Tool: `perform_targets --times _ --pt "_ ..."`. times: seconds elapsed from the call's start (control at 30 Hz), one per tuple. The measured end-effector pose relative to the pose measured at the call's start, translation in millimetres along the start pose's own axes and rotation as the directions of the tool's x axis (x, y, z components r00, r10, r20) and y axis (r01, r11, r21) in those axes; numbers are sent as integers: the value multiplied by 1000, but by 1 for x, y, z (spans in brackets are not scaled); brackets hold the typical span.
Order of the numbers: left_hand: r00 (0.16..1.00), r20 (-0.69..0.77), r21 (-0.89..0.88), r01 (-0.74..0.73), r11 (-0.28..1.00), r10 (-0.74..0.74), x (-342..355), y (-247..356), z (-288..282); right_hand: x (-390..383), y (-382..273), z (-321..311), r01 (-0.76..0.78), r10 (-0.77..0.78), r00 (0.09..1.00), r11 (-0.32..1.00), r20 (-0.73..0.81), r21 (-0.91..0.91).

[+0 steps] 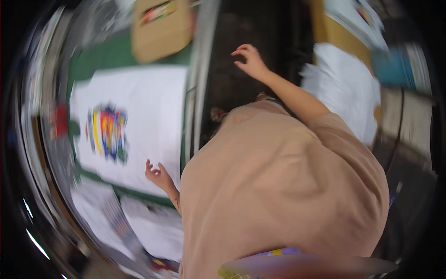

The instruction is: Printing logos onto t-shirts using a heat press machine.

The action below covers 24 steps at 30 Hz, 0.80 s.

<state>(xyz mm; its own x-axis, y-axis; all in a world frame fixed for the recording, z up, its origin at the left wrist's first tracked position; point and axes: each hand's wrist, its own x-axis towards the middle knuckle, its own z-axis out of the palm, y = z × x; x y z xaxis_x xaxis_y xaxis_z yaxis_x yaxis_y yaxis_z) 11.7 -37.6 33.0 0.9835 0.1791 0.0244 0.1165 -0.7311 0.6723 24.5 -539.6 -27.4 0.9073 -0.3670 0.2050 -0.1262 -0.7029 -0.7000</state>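
A white T-shirt (153, 107) with a colourful print lies spread flat on a green-topped table (88, 60). My left hand (160, 177) hovers over or rests on the shirt's lower right corner; I cannot tell whether it touches. Its fingers are apart and nothing is in them. Over the dark floor to the right of the table, my right hand (251, 61) is held out in the air, fingers loosely bent and apart, with nothing between them. Motion blurs the picture somewhat.
A cardboard box (160, 39) with something colourful inside stands at the table's far end. More white garments (151, 223) lie at the near left. On my right, white cloth (341, 88) is heaped over cardboard, beside a blue stack (392, 67).
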Motion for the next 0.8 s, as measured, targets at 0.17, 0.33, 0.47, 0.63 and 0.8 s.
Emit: perform_targets --times 0.17,0.33,0.47,0.63,0.8 --pt "826 336 -196 -408 892 452 40 127 111 -101 140 -103 -429 374 718 902 -588 49" --pt "574 626 -336 -412 847 528 4 244 210 -251 246 -236 -644 440 -45 674 -897 363" --pt "345 696 -454 -468 758 630 -54 307 284 -381 282 -304 -529 334 -545 574 -769 625" --pt "111 752 -519 -507 688 650 -117 360 350 -487 291 -322 -283 148 -915 429 -375 858" --pt "-91 816 -531 -510 676 571 -148 411 389 -572 312 -309 4 108 -989 700 -100 714"
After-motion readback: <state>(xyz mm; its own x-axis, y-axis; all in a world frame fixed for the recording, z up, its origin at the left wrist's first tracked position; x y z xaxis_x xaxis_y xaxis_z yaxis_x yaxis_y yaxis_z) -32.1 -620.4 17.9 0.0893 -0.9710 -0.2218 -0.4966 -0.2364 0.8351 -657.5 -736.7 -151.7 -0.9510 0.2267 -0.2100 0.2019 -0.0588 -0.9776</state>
